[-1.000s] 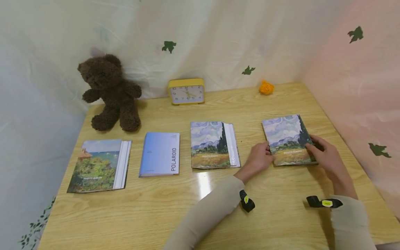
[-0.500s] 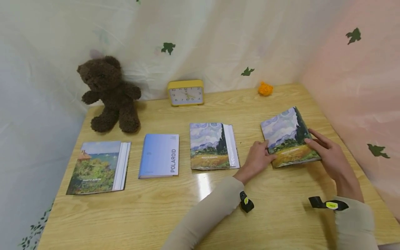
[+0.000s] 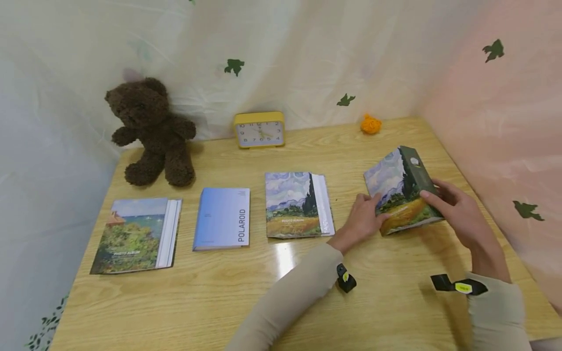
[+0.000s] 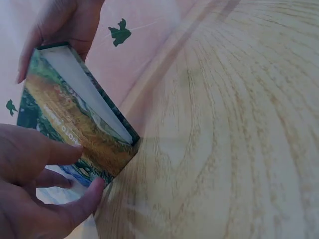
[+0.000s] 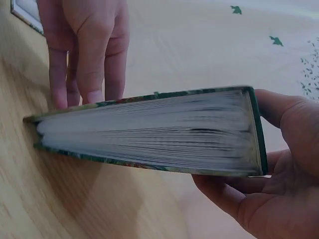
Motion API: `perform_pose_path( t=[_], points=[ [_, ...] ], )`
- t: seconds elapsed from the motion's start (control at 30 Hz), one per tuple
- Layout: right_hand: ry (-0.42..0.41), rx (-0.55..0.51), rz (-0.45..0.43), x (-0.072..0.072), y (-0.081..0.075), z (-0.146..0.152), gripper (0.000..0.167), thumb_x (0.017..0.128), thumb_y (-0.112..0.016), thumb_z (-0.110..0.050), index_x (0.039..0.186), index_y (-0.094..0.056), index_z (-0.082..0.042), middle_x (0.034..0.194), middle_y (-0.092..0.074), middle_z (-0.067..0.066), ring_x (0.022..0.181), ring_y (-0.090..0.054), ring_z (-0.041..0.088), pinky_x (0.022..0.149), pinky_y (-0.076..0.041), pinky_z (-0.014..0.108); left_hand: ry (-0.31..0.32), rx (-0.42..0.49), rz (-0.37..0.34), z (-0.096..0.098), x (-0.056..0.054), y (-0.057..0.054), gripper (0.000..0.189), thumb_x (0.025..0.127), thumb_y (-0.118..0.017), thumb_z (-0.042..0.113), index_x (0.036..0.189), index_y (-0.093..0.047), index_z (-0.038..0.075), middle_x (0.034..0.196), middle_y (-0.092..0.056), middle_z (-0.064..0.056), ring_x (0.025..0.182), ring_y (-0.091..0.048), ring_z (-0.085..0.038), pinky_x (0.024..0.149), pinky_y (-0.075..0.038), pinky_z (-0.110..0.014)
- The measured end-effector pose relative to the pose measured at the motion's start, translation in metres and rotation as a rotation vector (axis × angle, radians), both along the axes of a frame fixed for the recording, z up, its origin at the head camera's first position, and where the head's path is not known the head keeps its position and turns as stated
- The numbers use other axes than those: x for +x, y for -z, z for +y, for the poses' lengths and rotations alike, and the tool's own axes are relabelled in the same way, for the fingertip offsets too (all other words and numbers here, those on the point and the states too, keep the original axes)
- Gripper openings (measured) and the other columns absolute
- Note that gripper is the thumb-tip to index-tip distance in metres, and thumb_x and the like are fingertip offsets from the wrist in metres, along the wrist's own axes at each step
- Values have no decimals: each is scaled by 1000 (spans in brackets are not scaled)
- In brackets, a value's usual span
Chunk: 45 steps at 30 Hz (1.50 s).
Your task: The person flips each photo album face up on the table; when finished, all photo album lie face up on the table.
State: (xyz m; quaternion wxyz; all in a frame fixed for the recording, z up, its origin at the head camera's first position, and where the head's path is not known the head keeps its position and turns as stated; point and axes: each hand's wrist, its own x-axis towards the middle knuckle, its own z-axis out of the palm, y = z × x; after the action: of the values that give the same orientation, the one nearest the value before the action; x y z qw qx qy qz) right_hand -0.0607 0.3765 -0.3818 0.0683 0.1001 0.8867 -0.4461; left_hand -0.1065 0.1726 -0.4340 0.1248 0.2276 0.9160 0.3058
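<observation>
A thick photo album (image 3: 391, 200) with a painted wheat field and cypress cover is tilted at the table's right, its dark green spine raised and its fore edge low at the table. My right hand (image 3: 465, 222) grips the spine side, thumb on the front cover and fingers underneath. In the right wrist view, the album's page block (image 5: 149, 134) shows between the covers, fanning toward the spine. My left hand (image 3: 357, 222) is at the album's left side, its fairly straight fingers and thumb touching the front cover. The left wrist view shows that hand's fingertips (image 4: 94, 189) spread over the cover.
To the left lie a matching album (image 3: 291, 204), a blue Polaroid album (image 3: 221, 219) and a seaside-garden album (image 3: 131, 234). Behind them are a brown teddy bear (image 3: 151, 131), a yellow clock (image 3: 260, 130) and a small orange object (image 3: 371, 125). Curtains border the wooden table (image 3: 175, 307).
The right hand has raised the album's spine side, tipping it from nearly flat to steeply tilted leftward. The left hand has stayed at its left side, its fingers now on the cover.
</observation>
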Motion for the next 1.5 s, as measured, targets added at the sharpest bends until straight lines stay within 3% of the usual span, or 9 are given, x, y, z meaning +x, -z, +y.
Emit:
perform_pose_path(
  t=[0.13, 0.4, 0.6, 0.8, 0.93, 1.1, 1.3, 1.4, 1.5],
  points=[
    [-10, -26, 52, 0, -4, -3, 66, 97, -50, -44, 154, -25, -20, 138, -39, 15, 99, -46, -7, 69, -45, 8, 7, 88, -38, -3, -3, 1, 64, 95, -59, 33, 151, -32, 17, 139, -46, -11, 124, -48, -15, 101, -41, -19],
    [-37, -189, 148, -2, -3, -10, 53, 99, -53, -27, 148, -38, -14, 123, -50, -15, 97, -56, -5, 74, -49, 10, 86, 301, -92, -16, -10, -5, 65, 98, -52, 39, 153, -26, 18, 130, -49, -13, 101, -52, -12, 84, -44, -17],
    [-105, -392, 243, -2, -4, -20, 48, 98, -54, -13, 144, -43, -4, 122, -57, -11, 100, -61, -2, 79, -50, 10, 116, 461, -192, -28, -12, -18, 63, 100, -48, 39, 153, -22, 20, 142, -40, -14, 106, -58, -11, 82, -48, -14],
    [-154, -344, 239, -4, -6, -34, 48, 99, -53, -14, 145, -43, -7, 130, -54, -13, 109, -57, -3, 83, -49, 9, 51, 514, -244, -41, -10, -34, 65, 99, -48, 44, 153, -21, 21, 145, -40, -11, 116, -58, -14, 89, -49, -19],
    [-197, -282, 213, -6, -5, -41, 48, 101, -49, -19, 147, -40, -13, 139, -49, -7, 112, -54, -5, 86, -48, 10, 16, 558, -277, -48, -10, -39, 68, 97, -52, 43, 154, -20, 22, 145, -41, -9, 116, -59, -15, 87, -51, -19],
    [-259, -246, 184, -10, 5, -46, 48, 104, -39, -28, 150, -35, -15, 150, -40, 4, 116, -50, -10, 88, -47, 10, -17, 569, -259, -56, -10, -42, 73, 96, -58, 37, 154, -17, 20, 141, -45, -9, 109, -62, -12, 81, -52, -17],
    [-351, -263, 120, -14, 25, -49, 50, 105, -38, -28, 151, -30, -10, 152, -33, 20, 118, -48, -10, 91, -47, 12, -50, 492, -173, -68, -13, -46, 79, 92, -65, 34, 154, -21, 12, 139, -45, -12, 105, -63, -16, 79, -51, -18],
    [-354, -214, 48, -16, 33, -52, 52, 104, -39, -33, 151, -31, -13, 151, -34, 21, 126, -48, 5, 97, -48, 24, -67, 423, -145, -74, -14, -47, 82, 90, -66, 38, 153, -21, 11, 135, -46, -14, 100, -60, -16, 75, -49, -18],
    [-325, -155, -14, -17, 37, -55, 57, 102, -41, -40, 151, -31, -12, 151, -34, 20, 134, -41, 29, 105, -41, 47, -89, 356, -135, -79, -15, -48, 84, 88, -66, 45, 153, -24, 13, 134, -46, -15, 94, -55, -16, 73, -47, -22]
  ],
)
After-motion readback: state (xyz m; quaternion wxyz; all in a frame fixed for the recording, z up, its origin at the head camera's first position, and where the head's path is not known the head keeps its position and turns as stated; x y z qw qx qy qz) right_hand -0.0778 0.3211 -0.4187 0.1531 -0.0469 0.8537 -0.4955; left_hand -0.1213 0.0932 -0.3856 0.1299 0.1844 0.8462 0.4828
